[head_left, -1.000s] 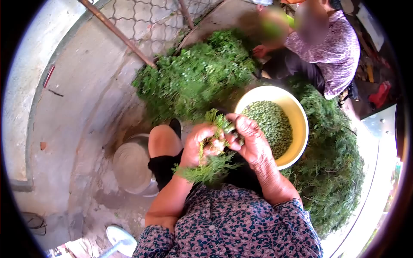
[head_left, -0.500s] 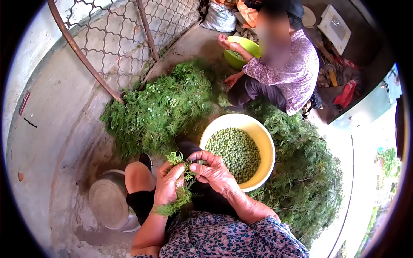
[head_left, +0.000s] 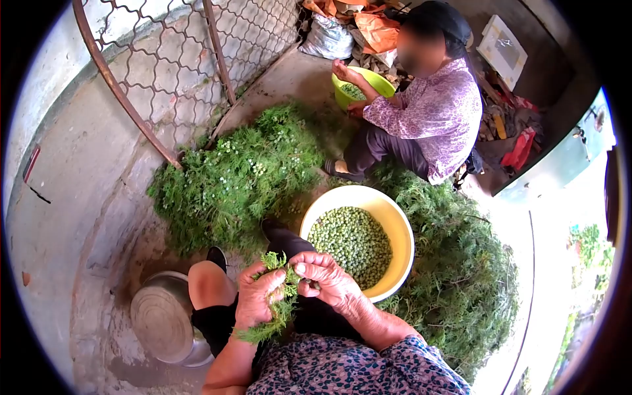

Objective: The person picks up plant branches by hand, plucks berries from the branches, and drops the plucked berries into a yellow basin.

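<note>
My left hand (head_left: 255, 299) is closed around a feathery green evergreen sprig (head_left: 284, 308), its tips showing above and below the fingers. Close on the right, my right hand (head_left: 331, 280) is curled in a pinch at the sprig's edge. Small greenish berries partly show under its fingers, though most of what it holds is hidden. Just beyond that hand stands a yellow tub (head_left: 403, 230), with a thick layer of small round green berries (head_left: 352, 247) inside.
Heaps of cut evergreen branches lie ahead left (head_left: 230, 178) and on the right (head_left: 454, 270). A person (head_left: 428, 112) squats beyond the tub beside a lime-green basin (head_left: 382, 82). An overturned metal pot (head_left: 161, 319) sits at left, below a wire-mesh gate (head_left: 164, 72).
The view has shifted slightly. My right fingers have curled in and sit a little lower against the sprig. The other person's lower hand has risen to the basin.
</note>
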{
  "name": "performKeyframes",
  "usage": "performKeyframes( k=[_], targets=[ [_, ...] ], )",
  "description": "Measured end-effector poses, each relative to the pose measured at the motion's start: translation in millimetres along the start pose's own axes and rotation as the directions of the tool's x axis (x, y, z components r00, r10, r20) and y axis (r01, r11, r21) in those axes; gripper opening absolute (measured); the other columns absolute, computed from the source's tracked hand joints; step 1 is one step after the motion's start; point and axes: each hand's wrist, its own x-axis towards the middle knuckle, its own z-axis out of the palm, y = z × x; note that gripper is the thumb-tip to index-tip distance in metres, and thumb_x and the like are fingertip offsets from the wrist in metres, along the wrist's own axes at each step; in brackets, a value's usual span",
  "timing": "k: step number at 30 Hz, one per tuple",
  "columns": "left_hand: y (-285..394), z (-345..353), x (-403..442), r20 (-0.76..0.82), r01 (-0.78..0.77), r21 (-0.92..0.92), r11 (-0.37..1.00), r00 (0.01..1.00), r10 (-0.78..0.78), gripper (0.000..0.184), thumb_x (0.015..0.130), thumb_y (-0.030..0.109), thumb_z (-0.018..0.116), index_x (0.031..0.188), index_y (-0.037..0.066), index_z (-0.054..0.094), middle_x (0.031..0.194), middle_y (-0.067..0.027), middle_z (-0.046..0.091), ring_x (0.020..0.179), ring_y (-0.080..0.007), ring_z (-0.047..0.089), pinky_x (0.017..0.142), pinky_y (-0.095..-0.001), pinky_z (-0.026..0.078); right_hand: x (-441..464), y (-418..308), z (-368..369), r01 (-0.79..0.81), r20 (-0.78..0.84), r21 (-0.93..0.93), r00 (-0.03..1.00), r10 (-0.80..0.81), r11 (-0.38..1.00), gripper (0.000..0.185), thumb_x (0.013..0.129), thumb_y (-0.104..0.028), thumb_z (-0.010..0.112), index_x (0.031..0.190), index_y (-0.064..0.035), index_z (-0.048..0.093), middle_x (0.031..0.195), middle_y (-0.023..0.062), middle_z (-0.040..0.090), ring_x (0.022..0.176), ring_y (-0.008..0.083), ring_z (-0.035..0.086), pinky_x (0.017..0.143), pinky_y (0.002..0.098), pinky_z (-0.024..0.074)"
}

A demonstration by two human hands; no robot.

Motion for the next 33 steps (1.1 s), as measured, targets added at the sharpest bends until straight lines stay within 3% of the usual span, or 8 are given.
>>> performKeyframes(
  k=[9,11,12,13,14,15,27,33],
  targets=[
    [7.7,5.3,-3.6,0.111,0.12,0.094,0.988,0.985,-0.13,0.016,0.082,0.003,0.056,0.097,0.002,0.062,0.072,0.0022,0.054,0.057,-0.0029,0.045,0.047,-0.0164,0.033,3.5,-12.5,-12.4,0.074,0.068,0.182,0.994,-0.087,0.981,0.025,0.077,-0.013,0.062,0.096,-0.0012,0.053,0.097,0.0124,0.055,0.06,0.0135,0.055,0.046,0.0205,0.0423],
    [-3.6,-13.1,2.7,0.379,-0.311,0.507,0.804,0.918,0.116,0.035,0.076,0.002,0.057,0.111,-0.002,0.056,0.083,-0.0028,0.051,0.062,-0.0069,0.046,0.049,-0.0191,0.036,2.1,-11.8,-8.6,0.096,0.012,0.069,0.995,-0.097,0.993,0.019,0.079,-0.013,0.062,0.095,-0.0056,0.055,0.085,0.0063,0.059,0.054,0.009,0.05,0.042,0.0185,0.0348],
    [-0.8,-15.0,6.0,0.618,-0.677,0.61,0.413,0.732,0.287,0.035,0.075,0.001,0.055,0.11,-0.004,0.056,0.085,-0.004,0.05,0.062,-0.0089,0.047,0.05,-0.021,0.037,3.9,-10.0,-6.7,0.109,-0.026,0.031,0.994,-0.108,0.994,0.017,0.078,-0.012,0.063,0.093,-0.0051,0.057,0.082,0.0056,0.059,0.05,0.0077,0.047,0.04,0.019,0.0323],
    [-0.5,-16.8,6.2,0.604,-0.668,0.635,0.388,0.742,0.29,0.035,0.075,0.003,0.057,0.109,-0.003,0.057,0.083,-0.0035,0.051,0.061,-0.0095,0.047,0.051,-0.021,0.037,6.6,-6.7,-8.2,0.124,-0.031,0.069,0.992,-0.122,0.99,0.015,0.078,-0.01,0.063,0.092,-0.0044,0.058,0.081,0.0055,0.06,0.049,0.0076,0.045,0.04,0.0187,0.0315],
    [-5.9,-14.5,1.9,0.428,-0.49,0.635,0.597,0.867,0.256,0.028,0.077,0.006,0.06,0.104,-0.001,0.059,0.076,0.0001,0.052,0.061,-0.0068,0.046,0.052,-0.0201,0.036,9.3,-5.3,-12.4,0.127,-0.028,0.082,0.992,-0.125,0.989,0.015,0.079,-0.008,0.062,0.093,-0.0033,0.058,0.081,0.0055,0.06,0.05,0.0077,0.046,0.039,0.0184,0.0311],
    [5.3,4.3,-5.4,0.063,0.017,0.231,0.973,0.998,-0.032,0.018,0.081,0.01,0.062,0.096,0.001,0.062,0.069,0.0045,0.052,0.06,-0.0043,0.046,0.053,-0.0196,0.036,11.6,-5.4,-15.9,0.118,0.008,0.125,0.993,-0.12,0.985,0.014,0.08,-0.008,0.062,0.093,-0.002,0.059,0.079,0.0056,0.06,0.051,0.0079,0.048,0.038,0.0181,0.0305],
    [9.8,6.8,-13.7,0.234,-0.25,0.618,0.745,0.964,0.129,0.02,0.083,0.019,0.062,0.084,0.0,0.064,0.06,0.0049,0.048,0.056,-0.0031,0.04,0.048,-0.0205,0.032,10.6,-9.4,-6.6,0.059,-0.023,-0.225,0.998,-0.066,0.973,0.026,0.082,-0.019,0.062,0.099,0.0008,0.061,0.082,0.0037,0.061,0.056,0.0039,0.049,0.038,0.0157,0.0313],
    [13.8,-2.9,-11.9,0.304,-0.315,0.779,0.542,0.946,0.113,0.023,0.08,0.017,0.065,0.072,-0.003,0.057,0.054,-0.0023,0.046,0.053,-0.0059,0.039,0.048,-0.0255,0.032,1.9,-16.5,0.7,0.235,0.226,-0.57,0.966,-0.125,0.787,0.029,0.08,-0.023,0.064,0.097,0.001,0.063,0.078,0.0009,0.055,0.056,0.0033,0.044,0.043,0.016,0.0283]
  ],
)
